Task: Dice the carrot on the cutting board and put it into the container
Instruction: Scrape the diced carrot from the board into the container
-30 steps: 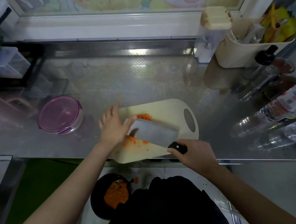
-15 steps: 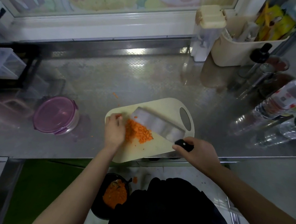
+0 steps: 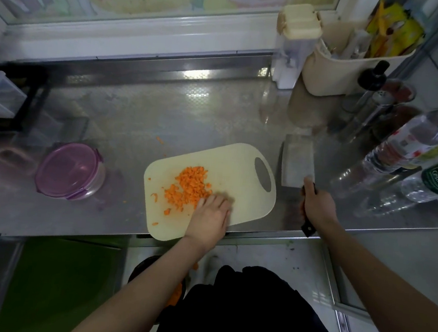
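Observation:
A pile of diced carrot [image 3: 187, 187] lies on the cream cutting board [image 3: 239, 167], which sits at the front edge of the steel counter. My left hand [image 3: 211, 216] rests on the board's near side, its fingertips touching the right of the pile. My right hand [image 3: 317, 204] grips the black handle of a cleaver [image 3: 297, 160]; the blade lies flat over the counter just right of the board. A round container with a purple lid [image 3: 69, 170] stands to the left of the board, its lid on.
A black bin [image 3: 148, 274] with carrot scraps sits below the counter edge. Bottles [image 3: 411, 155] crowd the right side, with a cream caddy [image 3: 351, 60] and a clear dispenser [image 3: 293, 44] at the back. A carrot bit [image 3: 159, 140] lies on the counter [image 3: 164, 107].
My right hand has carried the cleaver off the board to the counter on the right. My left hand has shifted from the pile's left side to its right side.

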Available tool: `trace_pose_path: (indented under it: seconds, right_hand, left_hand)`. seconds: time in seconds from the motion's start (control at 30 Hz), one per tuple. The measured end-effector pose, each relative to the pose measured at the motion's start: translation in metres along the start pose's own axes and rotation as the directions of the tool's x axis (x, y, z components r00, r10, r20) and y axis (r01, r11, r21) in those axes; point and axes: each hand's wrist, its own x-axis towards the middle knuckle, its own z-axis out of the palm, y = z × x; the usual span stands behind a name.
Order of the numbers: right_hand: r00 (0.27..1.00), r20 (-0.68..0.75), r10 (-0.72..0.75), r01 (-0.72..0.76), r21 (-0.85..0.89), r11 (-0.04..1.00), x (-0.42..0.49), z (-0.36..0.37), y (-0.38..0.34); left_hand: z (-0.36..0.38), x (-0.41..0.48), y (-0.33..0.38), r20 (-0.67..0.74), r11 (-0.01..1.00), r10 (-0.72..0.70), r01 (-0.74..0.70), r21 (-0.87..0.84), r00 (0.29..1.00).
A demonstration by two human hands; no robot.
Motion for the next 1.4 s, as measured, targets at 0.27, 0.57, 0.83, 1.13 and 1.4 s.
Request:
trace_pose_path:
  seconds: [0.27, 0.57, 0.83, 1.13, 1.4]
  right_hand:
    - [0.995, 0.069, 0.072, -0.064, -0.117, 0.991, 0.018, 0.001, 0.024]
    - [0.997, 0.007, -0.076, 0.069, -0.514, 0.855, -0.001, 0.014, 0.024]
    - [0.841, 0.376, -0.388, 0.540, -0.606, 0.584, -0.020, 0.044, 0.018]
    - [0.802, 0.532, -0.271, 0.594, -0.757, 0.272, -0.041, 0.094, -0.012]
    - [0.765, 0.628, -0.145, 0.632, -0.775, -0.025, -0.066, 0.135, -0.077]
  left_hand:
    - [0.010, -0.007, 0.006, 0.015, 1.000, 0.015, -0.014, -0.018, 1.000]
    - [0.014, -0.012, 0.012, -0.019, 1.000, -0.021, 0.021, -0.017, 1.000]
    - [0.004, -0.012, 0.008, -0.164, 0.997, -0.018, 0.005, -0.079, 0.986]
    - [-0.014, -0.060, -0.068, -0.212, 0.876, -0.481, 0.471, -0.099, 0.851]
    - [-0.008, -0.087, -0.112, -0.077, 0.739, -0.649, 0.604, -0.297, 0.757]
